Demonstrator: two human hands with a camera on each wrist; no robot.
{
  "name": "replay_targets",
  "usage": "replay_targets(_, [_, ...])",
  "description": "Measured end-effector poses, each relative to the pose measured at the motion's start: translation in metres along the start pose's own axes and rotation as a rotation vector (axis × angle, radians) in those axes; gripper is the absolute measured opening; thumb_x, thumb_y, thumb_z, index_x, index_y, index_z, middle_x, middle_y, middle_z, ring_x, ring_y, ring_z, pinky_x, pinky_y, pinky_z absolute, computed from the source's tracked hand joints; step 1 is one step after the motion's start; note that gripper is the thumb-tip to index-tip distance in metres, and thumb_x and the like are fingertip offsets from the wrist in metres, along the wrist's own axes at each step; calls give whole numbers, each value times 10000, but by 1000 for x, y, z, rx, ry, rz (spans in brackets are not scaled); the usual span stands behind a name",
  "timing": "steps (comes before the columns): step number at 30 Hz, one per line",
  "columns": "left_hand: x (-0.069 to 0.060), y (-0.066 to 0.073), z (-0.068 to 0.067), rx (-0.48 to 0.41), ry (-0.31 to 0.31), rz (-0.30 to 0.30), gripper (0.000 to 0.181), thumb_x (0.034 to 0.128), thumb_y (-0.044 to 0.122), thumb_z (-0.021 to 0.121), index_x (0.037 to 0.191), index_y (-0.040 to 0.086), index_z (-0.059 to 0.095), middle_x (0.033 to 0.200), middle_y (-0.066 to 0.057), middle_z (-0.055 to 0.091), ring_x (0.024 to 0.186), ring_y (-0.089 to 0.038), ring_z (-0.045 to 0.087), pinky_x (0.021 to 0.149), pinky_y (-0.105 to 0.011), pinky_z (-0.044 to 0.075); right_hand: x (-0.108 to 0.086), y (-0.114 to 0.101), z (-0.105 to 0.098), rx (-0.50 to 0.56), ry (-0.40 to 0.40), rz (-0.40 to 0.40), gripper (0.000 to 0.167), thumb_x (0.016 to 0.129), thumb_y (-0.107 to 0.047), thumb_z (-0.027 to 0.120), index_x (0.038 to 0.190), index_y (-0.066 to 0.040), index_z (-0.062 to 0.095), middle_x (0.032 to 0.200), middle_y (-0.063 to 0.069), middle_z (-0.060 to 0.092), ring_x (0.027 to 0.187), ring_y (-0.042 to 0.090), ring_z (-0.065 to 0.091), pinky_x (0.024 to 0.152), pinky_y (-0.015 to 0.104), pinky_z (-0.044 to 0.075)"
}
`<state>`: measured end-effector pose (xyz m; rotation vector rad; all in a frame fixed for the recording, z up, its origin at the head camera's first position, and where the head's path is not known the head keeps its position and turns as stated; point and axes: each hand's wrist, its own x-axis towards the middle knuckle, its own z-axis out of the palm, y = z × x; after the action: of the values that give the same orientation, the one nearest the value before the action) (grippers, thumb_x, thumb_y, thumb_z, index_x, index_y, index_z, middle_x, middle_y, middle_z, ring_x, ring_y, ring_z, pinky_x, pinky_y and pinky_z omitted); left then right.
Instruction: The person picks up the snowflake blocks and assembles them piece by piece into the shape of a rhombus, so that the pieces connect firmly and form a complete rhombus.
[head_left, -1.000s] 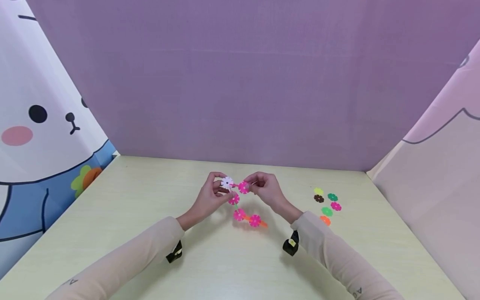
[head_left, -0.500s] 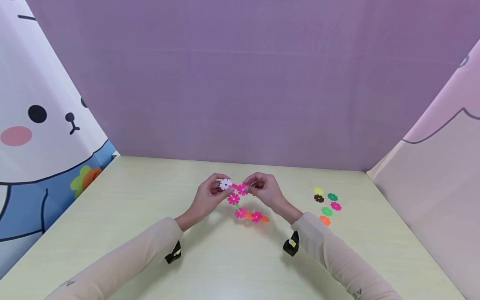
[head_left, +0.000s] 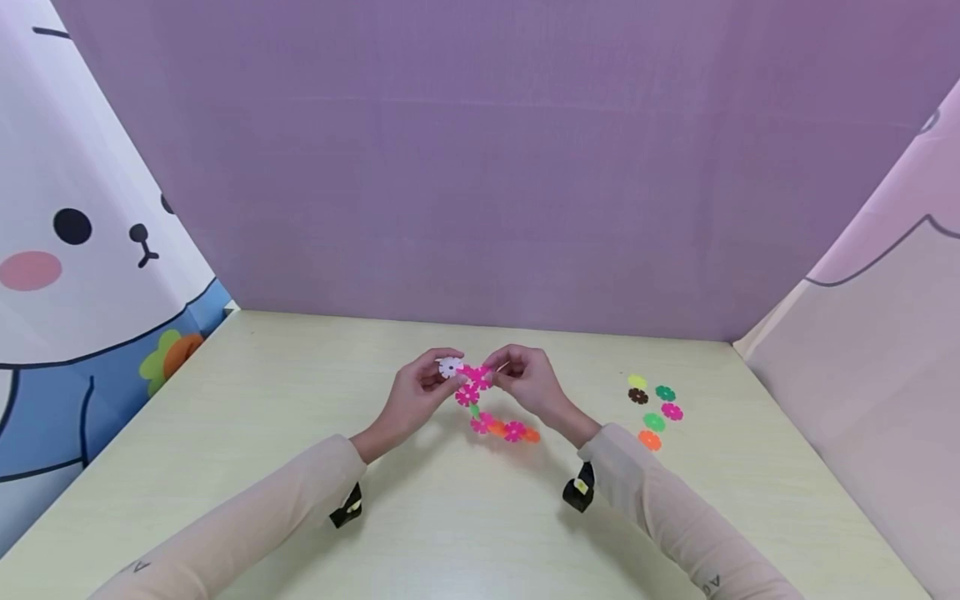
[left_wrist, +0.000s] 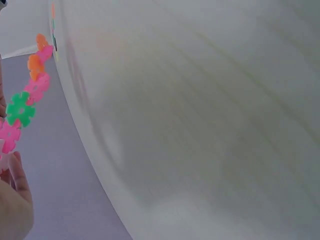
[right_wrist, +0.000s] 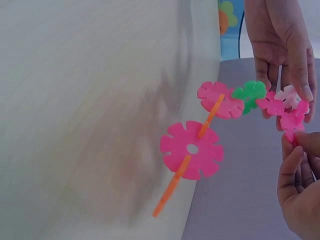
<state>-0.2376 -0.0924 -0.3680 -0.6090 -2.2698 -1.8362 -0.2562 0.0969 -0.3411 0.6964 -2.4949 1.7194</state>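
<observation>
A chain of slotted plastic flower discs hangs between the two hands. My left hand (head_left: 412,392) pinches it near the white disc (head_left: 450,367) and a pink disc (head_left: 467,396). Across from it, my right hand (head_left: 534,385) pinches the edge of another pink disc (head_left: 482,377), which sits close to the left fingertips. Below, the chain runs through a green disc (right_wrist: 250,91), a pink disc (right_wrist: 175,160) and orange discs (left_wrist: 36,66), its free end hanging over the table toward the right. Fingers partly hide the joints at the white disc.
On the table (head_left: 300,350), to the right of my right hand, lie several loose discs, among them a yellow (head_left: 637,381), a brown (head_left: 638,396), a dark green (head_left: 665,392) and an orange one (head_left: 650,440). A purple panel (head_left: 480,167) rises behind the table.
The pink disc in my right hand has come slightly left, nearer the left fingertips. The chain's free end has swung a little up and to the right.
</observation>
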Motion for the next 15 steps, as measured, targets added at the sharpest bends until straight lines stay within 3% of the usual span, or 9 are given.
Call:
replay_targets(8, [1, 0, 1, -16, -31, -22, 304, 856, 80, 619, 1146, 29, 545, 911, -263, 640, 680, -113, 573, 611, -231, 498, 0, 3, -2, 3, 16, 19, 126, 822, 72, 587, 941, 91, 624, 873, 273, 622, 641, 130, 549, 592, 190, 469])
replay_targets(15, [3, -1, 1, -37, -58, -39, 301, 854, 70, 620, 1129, 0, 518, 937, -243, 633, 727, -176, 615, 619, -207, 502, 1, 3, -5, -15, 4, 23, 137, 841, 43, 584, 968, 71, 626, 912, 250, 633, 705, 194, 588, 660, 317, 525])
